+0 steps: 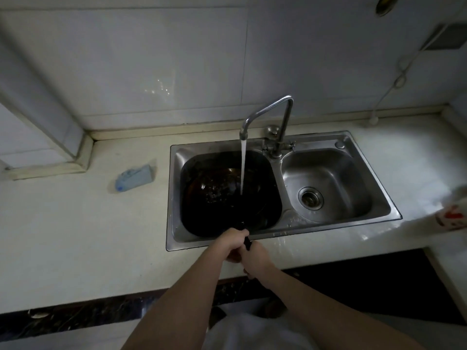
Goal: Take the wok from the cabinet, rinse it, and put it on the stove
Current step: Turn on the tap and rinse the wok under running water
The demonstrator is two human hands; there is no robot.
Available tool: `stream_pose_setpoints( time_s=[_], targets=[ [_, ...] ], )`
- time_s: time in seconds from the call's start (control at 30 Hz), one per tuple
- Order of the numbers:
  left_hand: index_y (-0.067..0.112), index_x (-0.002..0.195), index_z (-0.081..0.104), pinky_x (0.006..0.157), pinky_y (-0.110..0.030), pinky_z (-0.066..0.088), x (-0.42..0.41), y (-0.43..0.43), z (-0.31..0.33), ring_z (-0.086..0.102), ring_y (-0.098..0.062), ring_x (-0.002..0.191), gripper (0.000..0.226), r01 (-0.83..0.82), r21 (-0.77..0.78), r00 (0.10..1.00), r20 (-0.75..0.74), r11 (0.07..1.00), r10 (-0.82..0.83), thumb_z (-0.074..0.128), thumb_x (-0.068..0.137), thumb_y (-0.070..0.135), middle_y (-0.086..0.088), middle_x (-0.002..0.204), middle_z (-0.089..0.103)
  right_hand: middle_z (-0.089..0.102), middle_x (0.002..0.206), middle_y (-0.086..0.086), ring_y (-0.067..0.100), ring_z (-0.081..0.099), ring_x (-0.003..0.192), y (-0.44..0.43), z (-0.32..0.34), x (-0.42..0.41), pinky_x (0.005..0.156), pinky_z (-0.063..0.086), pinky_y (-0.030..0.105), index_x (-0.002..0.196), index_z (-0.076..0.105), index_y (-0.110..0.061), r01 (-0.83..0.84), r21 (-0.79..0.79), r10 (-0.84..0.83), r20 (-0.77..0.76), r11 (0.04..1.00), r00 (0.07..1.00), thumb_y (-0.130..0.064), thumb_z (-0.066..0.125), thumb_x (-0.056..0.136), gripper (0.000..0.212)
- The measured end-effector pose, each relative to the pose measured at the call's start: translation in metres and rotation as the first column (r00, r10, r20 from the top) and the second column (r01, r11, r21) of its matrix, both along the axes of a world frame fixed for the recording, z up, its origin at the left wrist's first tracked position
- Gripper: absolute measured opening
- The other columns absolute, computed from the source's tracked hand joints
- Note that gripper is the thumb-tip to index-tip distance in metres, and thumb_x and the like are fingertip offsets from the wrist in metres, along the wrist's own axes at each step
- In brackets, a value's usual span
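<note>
Both hands closed round the dark handle (247, 242) of the wok (227, 195): left hand (233, 242) wrapped further forward, nearer the bowl, right hand (256, 258) clamped just behind it, toward the body. Wok itself down in the left basin of the sink (173, 218), filling nearly all of it, bowl facing up, with the stream (243, 168) from the tap (267, 109) falling into it a little right of centre. Straight ahead of the hands, then, and slightly left: long axis from the handle end at the near rim out across the bowl toward the back wall, handle reaching back over the front edge of the sink above the worktop (75, 223). Judged as mid-rinse; lifting out would likely mean drawing up and back along that handle line, the left hand taking most of the load as the nearer one. No stove in view, so no telling which way to carry. Hard to read inside the wok: black on black, only a few wet glints, water level unclear, far rim lost against the basin. Most of the handle hidden inside the fists. Beside it the right basin (336, 173) with its drain (310, 197). Bluish sponge or cloth (135, 176) on the worktop to the left, well apart; red-and-white thing (452, 215) blurred and cut off at the right edge.
</note>
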State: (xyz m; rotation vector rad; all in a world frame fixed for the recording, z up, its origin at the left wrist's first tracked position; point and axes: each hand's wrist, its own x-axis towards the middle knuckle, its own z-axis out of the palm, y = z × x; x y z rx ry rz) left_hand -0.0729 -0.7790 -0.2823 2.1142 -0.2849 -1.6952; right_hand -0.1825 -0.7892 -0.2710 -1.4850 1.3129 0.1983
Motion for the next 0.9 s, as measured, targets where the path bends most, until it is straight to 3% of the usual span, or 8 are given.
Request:
stream_pose_setpoints(
  time_s=[0.13,0.23,0.37,0.43,0.5,0.63,0.77,0.9],
  targets=[
    [0.007,0.093,0.062,0.069,-0.032,0.054,0.002,-0.015,0.003,0.066,-0.025,0.070,0.039,0.179,0.076,0.961,0.198,0.981,-0.191,0.042,0.099,0.040,-0.008,0.074,0.066,0.066,0.083,0.010,0.020,0.062,0.064,-0.008,-0.007,-0.003,0.058,0.054,0.036,0.086,0.055,-0.014,-0.141,-0.032,0.140,-0.023,0.990,0.990,-0.037,0.040,0.103,0.033],
    [0.014,0.083,0.065,0.077,-0.030,0.057,0.004,-0.022,0.002,0.070,-0.020,0.068,0.045,0.323,0.213,0.848,0.369,0.922,-0.382,0.040,0.097,0.048,-0.002,0.071,0.070,0.057,0.076,0.004,0.019,0.054,0.067,-0.024,-0.008,-0.003,0.056,0.042,0.025,0.085,0.056,-0.014,-0.386,-0.098,0.383,-0.043,0.917,0.923,-0.034,0.038,0.105,0.034],
    [0.016,0.092,0.068,0.067,-0.030,0.049,-0.001,-0.027,0.004,0.066,-0.021,0.081,0.046,0.369,0.313,0.558,0.679,0.875,-0.478,0.039,0.098,0.051,-0.001,0.084,0.067,0.049,0.061,-0.002,0.005,0.044,0.044,-0.059,0.001,-0.014,0.047,0.035,0.025,0.072,0.049,-0.020,-0.586,0.017,0.582,0.097,0.810,0.807,-0.044,0.039,0.104,0.041],
    [0.016,0.096,0.070,0.068,-0.032,0.047,0.000,-0.032,0.004,0.069,-0.024,0.087,0.040,0.394,0.322,0.407,0.779,0.861,-0.478,0.041,0.100,0.043,-0.004,0.093,0.070,0.056,0.063,0.001,0.008,0.049,0.040,-0.089,0.001,-0.023,0.038,0.040,0.024,0.090,0.062,-0.012,-0.613,0.052,0.606,0.106,0.788,0.788,-0.051,0.037,0.102,0.048],
    [0.016,0.095,0.069,0.068,-0.033,0.048,0.003,-0.047,0.006,0.069,-0.025,0.086,0.038,0.428,0.281,0.365,0.816,0.859,-0.448,0.040,0.101,0.041,-0.004,0.092,0.070,0.059,0.063,0.000,0.009,0.052,0.039,-0.129,-0.001,-0.030,0.037,0.041,0.023,0.095,0.064,-0.011,-0.551,-0.011,0.548,0.118,0.835,0.828,-0.047,0.042,0.102,0.043],
    [0.019,0.088,0.066,0.066,-0.035,0.052,-0.002,-0.105,0.025,0.069,-0.026,0.081,0.038,0.468,0.155,0.382,0.852,0.870,-0.358,0.040,0.102,0.044,-0.005,0.085,0.068,0.061,0.061,0.002,0.008,0.051,0.040,-0.223,0.000,-0.032,0.043,0.043,0.024,0.081,0.065,-0.016,-0.222,-0.163,0.249,0.168,0.961,0.954,-0.033,0.050,0.102,0.031],
    [0.021,0.089,0.059,0.066,-0.035,0.050,-0.014,-0.179,0.044,0.067,-0.027,0.079,0.031,0.488,0.053,0.391,0.879,0.871,-0.273,0.042,0.102,0.043,-0.003,0.084,0.067,0.063,0.064,0.007,0.017,0.057,0.044,-0.302,0.009,-0.029,0.041,0.045,0.027,0.086,0.067,-0.006,-0.063,-0.179,0.102,0.216,0.982,0.971,-0.024,0.049,0.098,0.028],
    [0.020,0.099,0.060,0.071,-0.037,0.049,-0.016,-0.232,0.056,0.068,-0.030,0.090,0.026,0.517,0.061,0.350,0.895,0.854,-0.276,0.043,0.102,0.040,-0.005,0.101,0.069,0.065,0.074,0.006,0.014,0.060,0.052,-0.355,0.008,-0.023,0.045,0.048,0.026,0.098,0.064,-0.008,-0.008,-0.175,0.049,0.227,0.985,0.973,-0.034,0.047,0.102,0.031]
  ],
)
